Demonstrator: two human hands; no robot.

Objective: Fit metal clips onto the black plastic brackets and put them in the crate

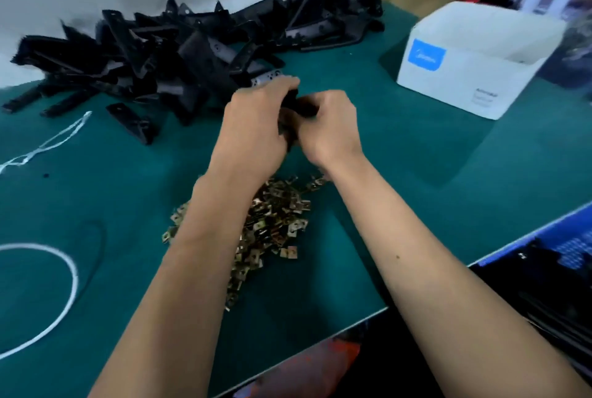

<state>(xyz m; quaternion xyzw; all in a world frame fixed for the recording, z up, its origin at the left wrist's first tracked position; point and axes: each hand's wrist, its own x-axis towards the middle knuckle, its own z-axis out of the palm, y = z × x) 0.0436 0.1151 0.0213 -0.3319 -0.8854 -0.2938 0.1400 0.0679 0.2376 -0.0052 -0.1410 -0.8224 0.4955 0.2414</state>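
While both hands work together above the green worktop (pixel 400 173), the left hand (pixel 253 128) and right hand (pixel 330 125) are curled round one black plastic bracket (pixel 293 109), held between them just far of the heap of metal clips (pixel 272 221). Bracket's long axis seems to run near-to-far between the palms, though blur and fingers hide most of it; a pale clip-like piece (pixel 267 79) shows at its far end, by the left fingertips. Loose bracket pile (pixel 166 51) lies far and left. Blue crate (pixel 544 269) sits near right, off the worktop edge, so the right hand is nearer for the drop. White carton (pixel 474 64) far right bears a blue label (pixel 423 56); its writing is unreadable.
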